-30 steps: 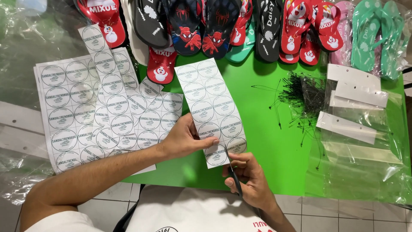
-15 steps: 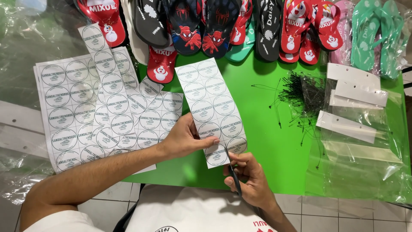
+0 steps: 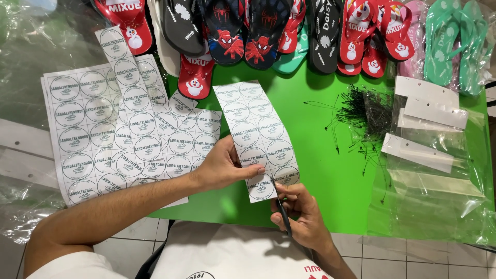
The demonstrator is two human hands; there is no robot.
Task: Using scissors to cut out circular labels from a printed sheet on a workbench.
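My left hand (image 3: 225, 166) pinches the near left edge of a white strip of round printed labels (image 3: 256, 133), two columns wide, held above the green table (image 3: 320, 175). My right hand (image 3: 299, 214) grips black scissors (image 3: 281, 206) whose blades enter the strip's near end between the two columns. Only the dark handles and part of the blades show.
Larger sheets of the same round labels (image 3: 98, 129) lie at the left. Rows of flip-flops (image 3: 258, 31) in red, black, pink and teal line the far edge. A heap of thin black plastic ties (image 3: 367, 111) and clear bags with white header cards (image 3: 434, 134) lie at the right.
The scissors have crept slightly farther into the near end of the strip. Both hands stay almost where they were.
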